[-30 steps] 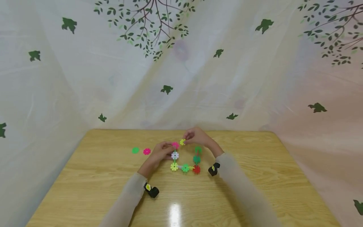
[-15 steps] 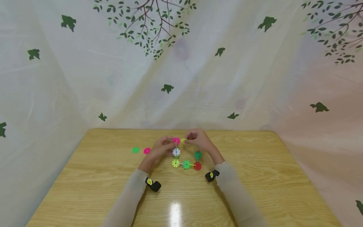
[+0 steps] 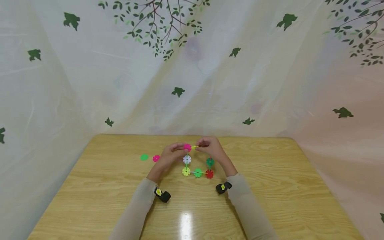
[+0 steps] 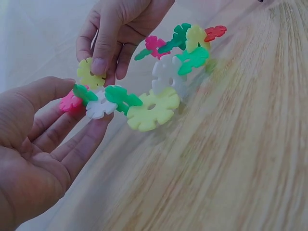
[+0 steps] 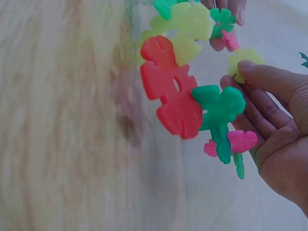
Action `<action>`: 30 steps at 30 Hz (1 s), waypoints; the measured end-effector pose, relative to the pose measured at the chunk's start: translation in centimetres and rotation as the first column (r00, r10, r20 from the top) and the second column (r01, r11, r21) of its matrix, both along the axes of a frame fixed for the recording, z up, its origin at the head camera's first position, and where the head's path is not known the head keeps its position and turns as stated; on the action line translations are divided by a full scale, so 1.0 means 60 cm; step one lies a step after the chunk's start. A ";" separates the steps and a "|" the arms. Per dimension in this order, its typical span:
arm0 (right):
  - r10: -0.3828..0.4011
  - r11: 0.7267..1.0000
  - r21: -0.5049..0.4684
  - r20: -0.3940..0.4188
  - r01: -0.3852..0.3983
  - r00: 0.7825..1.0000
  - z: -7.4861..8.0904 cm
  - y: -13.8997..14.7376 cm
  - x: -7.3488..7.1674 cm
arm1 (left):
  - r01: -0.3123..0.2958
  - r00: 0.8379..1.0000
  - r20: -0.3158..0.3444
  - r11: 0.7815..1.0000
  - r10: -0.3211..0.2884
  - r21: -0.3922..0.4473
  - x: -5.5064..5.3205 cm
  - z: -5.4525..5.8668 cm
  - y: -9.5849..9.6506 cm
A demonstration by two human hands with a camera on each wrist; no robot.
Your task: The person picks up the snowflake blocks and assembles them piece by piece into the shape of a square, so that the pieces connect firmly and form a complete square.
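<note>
A chain of interlocking plastic snowflake discs bends into a U between my hands. My left hand (image 3: 171, 156) pinches its upper left end, at a pink disc (image 3: 187, 147). Below that come a white disc (image 3: 187, 159) and a yellow corner disc (image 3: 186, 171), then a green disc (image 3: 197, 172) and a red disc (image 3: 209, 173). My right hand (image 3: 210, 147) pinches a single yellow disc (image 5: 245, 62) between thumb and fingers, its edge right at the pink disc. The chain's other end, with a pink disc (image 5: 240, 140) and a small green one (image 5: 239, 165), hangs beside the right palm.
Left of my left hand, a loose green disc (image 3: 144, 157) and a loose pink disc (image 3: 156, 158) lie on the wooden table (image 3: 105, 186). A pale curtain (image 3: 210, 100) printed with leaves and birds rises behind the table's far edge.
The yellow disc in my right hand has come up against the pink disc and turned nearly edge-on. Both hands have shifted slightly, and the chain has moved up a little in view.
</note>
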State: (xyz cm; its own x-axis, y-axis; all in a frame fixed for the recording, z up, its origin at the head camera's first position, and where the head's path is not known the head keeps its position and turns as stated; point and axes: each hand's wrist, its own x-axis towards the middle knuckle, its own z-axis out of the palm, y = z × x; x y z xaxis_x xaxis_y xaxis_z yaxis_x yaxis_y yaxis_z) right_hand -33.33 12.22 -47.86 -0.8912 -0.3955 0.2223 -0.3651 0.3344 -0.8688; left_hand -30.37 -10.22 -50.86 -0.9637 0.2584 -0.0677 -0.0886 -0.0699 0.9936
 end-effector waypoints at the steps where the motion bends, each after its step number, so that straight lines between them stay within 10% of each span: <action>1: 0.002 1.000 0.001 -0.006 -0.002 1.000 0.001 0.000 0.000 | -0.001 1.000 0.001 1.000 0.001 0.002 0.000 0.001 0.001; 30: -0.051 0.999 0.005 -0.039 0.051 0.998 0.002 -0.002 0.010 | 0.088 0.996 -0.028 0.996 -0.088 0.009 0.006 0.011 0.004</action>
